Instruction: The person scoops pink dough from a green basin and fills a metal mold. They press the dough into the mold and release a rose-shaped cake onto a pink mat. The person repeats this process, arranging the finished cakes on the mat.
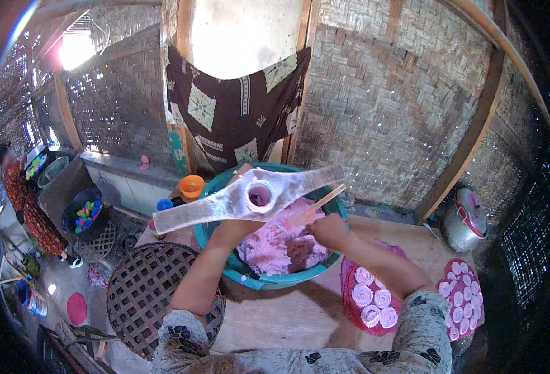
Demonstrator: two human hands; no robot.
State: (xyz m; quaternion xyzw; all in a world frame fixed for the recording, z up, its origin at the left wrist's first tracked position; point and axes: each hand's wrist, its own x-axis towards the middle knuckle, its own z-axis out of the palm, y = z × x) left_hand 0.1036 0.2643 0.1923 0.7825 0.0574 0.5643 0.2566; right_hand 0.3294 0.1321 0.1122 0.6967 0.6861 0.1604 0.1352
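Note:
A wooden hand press (213,210) with two long arms and a round hole in its middle is held tilted over a teal basin (269,282). My left hand (239,229) grips it from below, and the press hides most of its fingers. Pink dough (265,252) in lumps fills the basin. Closed at the basin's right side, my right hand (330,232) is at the dough; what its fingers hold is hidden. A spatula (326,198), its flat end coated pink, slants across the dough just beyond that hand.
Pink coiled rosettes lie on a round red mat (350,280) and another red mat (479,293) to the right. A round woven lattice tray (141,283) sits left, an orange bowl (191,185) behind it. A lidded metal pot (464,224) stands far right. Another person (29,206) stands far left.

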